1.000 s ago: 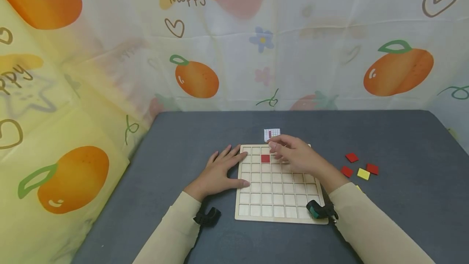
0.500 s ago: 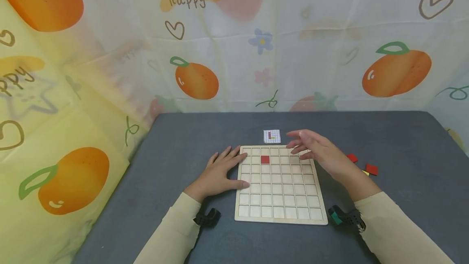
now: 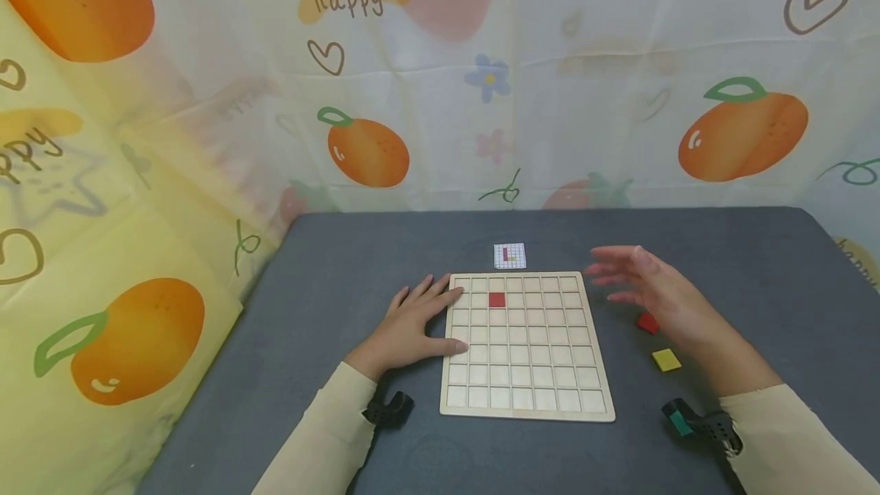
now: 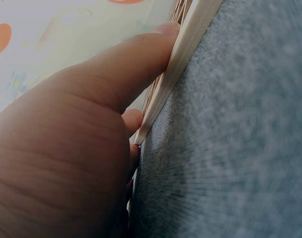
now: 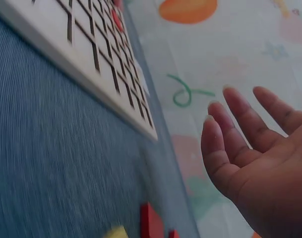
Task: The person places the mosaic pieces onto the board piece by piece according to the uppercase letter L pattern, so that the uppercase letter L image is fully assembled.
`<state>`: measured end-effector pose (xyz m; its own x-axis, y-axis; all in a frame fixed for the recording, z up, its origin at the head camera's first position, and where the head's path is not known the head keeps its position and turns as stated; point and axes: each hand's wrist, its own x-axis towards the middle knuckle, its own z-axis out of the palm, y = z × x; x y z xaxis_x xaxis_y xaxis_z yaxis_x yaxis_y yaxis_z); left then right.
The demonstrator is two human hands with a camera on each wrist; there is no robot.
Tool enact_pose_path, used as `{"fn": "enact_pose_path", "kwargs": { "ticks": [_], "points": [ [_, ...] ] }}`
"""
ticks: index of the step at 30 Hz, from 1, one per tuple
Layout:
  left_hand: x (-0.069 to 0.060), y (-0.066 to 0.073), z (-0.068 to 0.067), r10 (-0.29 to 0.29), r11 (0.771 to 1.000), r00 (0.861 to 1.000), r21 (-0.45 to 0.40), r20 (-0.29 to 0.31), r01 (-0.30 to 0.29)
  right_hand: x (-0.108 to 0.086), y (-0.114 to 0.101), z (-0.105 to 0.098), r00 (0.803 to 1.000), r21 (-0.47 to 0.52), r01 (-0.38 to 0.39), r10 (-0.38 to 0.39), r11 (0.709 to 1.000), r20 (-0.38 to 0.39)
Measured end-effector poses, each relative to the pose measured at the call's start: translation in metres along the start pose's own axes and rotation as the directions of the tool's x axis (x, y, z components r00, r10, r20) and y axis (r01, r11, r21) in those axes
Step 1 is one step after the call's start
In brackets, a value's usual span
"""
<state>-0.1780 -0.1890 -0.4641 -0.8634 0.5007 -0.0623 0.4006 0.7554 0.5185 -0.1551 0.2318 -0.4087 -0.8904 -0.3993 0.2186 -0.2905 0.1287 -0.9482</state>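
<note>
A pale wooden grid board (image 3: pixel 525 350) lies on the grey table, one red square tile (image 3: pixel 496 299) in a cell of its second row. My left hand (image 3: pixel 409 327) rests with spread fingers on the board's left edge; the left wrist view shows the thumb (image 4: pixel 136 59) on the rim (image 4: pixel 175 69). Right of the board, my right hand (image 3: pixel 677 308) hovers with loose fingers, holding nothing. Beneath and beside it lie a red tile (image 3: pixel 648 322) and a yellow tile (image 3: pixel 665 360). In the right wrist view, the empty hand (image 5: pixel 260 153) is above red tiles (image 5: pixel 151 222).
A small printed grid card (image 3: pixel 509 256) lies just behind the board. Behind the table (image 3: pixel 385 243) hangs a fruit-patterned cloth (image 3: pixel 440 98), which also covers the left side.
My right hand has moved right, from above the board to beside it over the loose tiles, uncovering the card and the board's upper right. The left hand has stayed still.
</note>
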Motion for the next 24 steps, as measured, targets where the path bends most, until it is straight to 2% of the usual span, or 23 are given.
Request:
{"fn": "enact_pose_path", "kwargs": {
  "ticks": [4, 17, 20, 24],
  "points": [
    [0.000, -0.001, 0.001, -0.001, 1.000, 1.000, 0.004, -0.002, 0.001, -0.009, 0.006, -0.017, 1.000, -0.005, 0.012, -0.012, 1.000, -0.017],
    [0.000, -0.001, 0.001, 0.009, 1.000, 1.000, -0.012, 0.001, -0.008, -0.029, 0.034, -0.062, 0.988, 0.037, -0.031, 0.036, 0.999, -0.148],
    [0.000, -0.001, 0.000, 0.010, 1.000, 1.000, -0.009, 0.004, -0.010, -0.032, 0.041, -0.068, 0.982, 0.005, -0.048, 0.048, 0.999, -0.181],
    [0.000, -0.001, 0.000, 0.008, 1.000, 1.000, -0.010, 0.007, -0.008, -0.035, 0.049, -0.073, 0.964, -0.090, -0.120, 0.095, 0.989, -0.247]
  ]
}}
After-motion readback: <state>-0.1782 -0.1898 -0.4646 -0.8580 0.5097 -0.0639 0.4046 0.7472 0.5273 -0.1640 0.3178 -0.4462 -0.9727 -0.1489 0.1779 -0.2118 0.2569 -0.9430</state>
